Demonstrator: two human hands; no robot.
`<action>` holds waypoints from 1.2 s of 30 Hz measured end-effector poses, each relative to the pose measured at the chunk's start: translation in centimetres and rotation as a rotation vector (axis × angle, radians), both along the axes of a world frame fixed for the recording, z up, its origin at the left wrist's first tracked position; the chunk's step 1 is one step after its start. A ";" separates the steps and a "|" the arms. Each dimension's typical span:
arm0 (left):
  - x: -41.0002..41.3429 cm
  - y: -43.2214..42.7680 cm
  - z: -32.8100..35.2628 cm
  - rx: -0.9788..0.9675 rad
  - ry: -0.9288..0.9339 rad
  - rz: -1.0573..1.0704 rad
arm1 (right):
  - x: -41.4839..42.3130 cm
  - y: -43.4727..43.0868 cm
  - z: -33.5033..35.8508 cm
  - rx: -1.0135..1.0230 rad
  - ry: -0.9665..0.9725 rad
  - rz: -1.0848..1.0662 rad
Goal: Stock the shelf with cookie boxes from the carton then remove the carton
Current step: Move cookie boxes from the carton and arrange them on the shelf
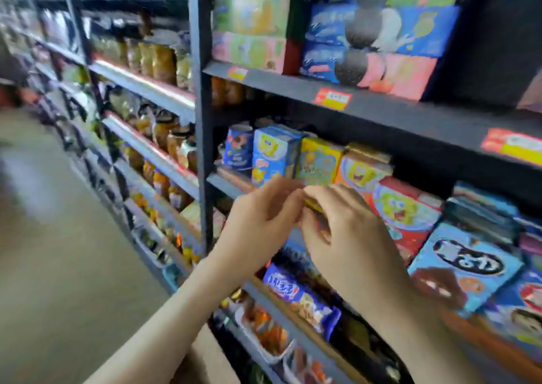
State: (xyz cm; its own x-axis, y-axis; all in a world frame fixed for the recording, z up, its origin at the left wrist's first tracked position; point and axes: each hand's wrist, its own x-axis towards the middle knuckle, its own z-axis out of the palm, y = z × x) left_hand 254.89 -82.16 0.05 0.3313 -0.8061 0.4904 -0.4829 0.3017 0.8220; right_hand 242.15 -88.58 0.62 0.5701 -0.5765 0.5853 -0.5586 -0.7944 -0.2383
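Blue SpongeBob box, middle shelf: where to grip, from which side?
Likely the top end, thumb on the front face, coming from the aisle. The blue box stands upright, close between the round tub and the yellow box, so its sides look crowded; its top is free.

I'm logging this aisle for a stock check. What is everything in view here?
Dark metal shelving: one bay ahead, more left.
Pastel pink-and-green cardboard boxes: one stack, top shelf, left.
Blue sandwich-cookie boxes: one stack, top shelf, right of those.
Red-and-yellow price tags: three, that shelf's front edge.
Cartoon-sponge cardboard boxes: four, blue, yellow, orange, red, upright on middle shelf.
Blue round tub: one, left of that row.
Light-blue flat box with dark oval logo: one, far right.
Blue plastic-wrapped cookie pack: one, lower shelf, under the hands.
Amber jars: many, blurred, left bay.
Small yellow packet: one, mostly hidden between the hands.
Left hand: pinches the packet.
Right hand: fingers curled round it.
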 end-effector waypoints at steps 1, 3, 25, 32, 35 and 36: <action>1.3 0.6 -2.7 0.073 0.024 0.072 | 1.1 0.1 -1.8 0.035 -0.007 0.039; 4.4 1.7 -9.2 0.277 0.070 0.198 | 4.5 2.3 -6.4 0.184 0.045 0.138; 19.1 13.6 -76.7 1.512 0.208 0.510 | 16.8 3.8 -75.0 1.130 0.925 0.210; 15.2 15.8 -93.0 1.631 0.316 0.457 | 16.6 3.2 -93.2 1.110 1.135 0.232; 14.0 15.6 -96.9 1.637 0.301 0.355 | 17.7 2.8 -97.5 1.040 1.130 0.262; 13.8 15.4 -97.8 1.618 0.276 0.335 | 18.3 2.6 -98.6 0.992 1.103 0.286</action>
State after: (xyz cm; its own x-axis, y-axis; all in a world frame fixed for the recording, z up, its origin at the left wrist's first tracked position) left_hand 268.70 -66.75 -97.79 0.5102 -0.2696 -0.8167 -0.1442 -0.9630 0.2277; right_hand 260.49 -86.01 -97.96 0.6096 -0.2662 -0.7467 -0.6690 -0.6780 -0.3045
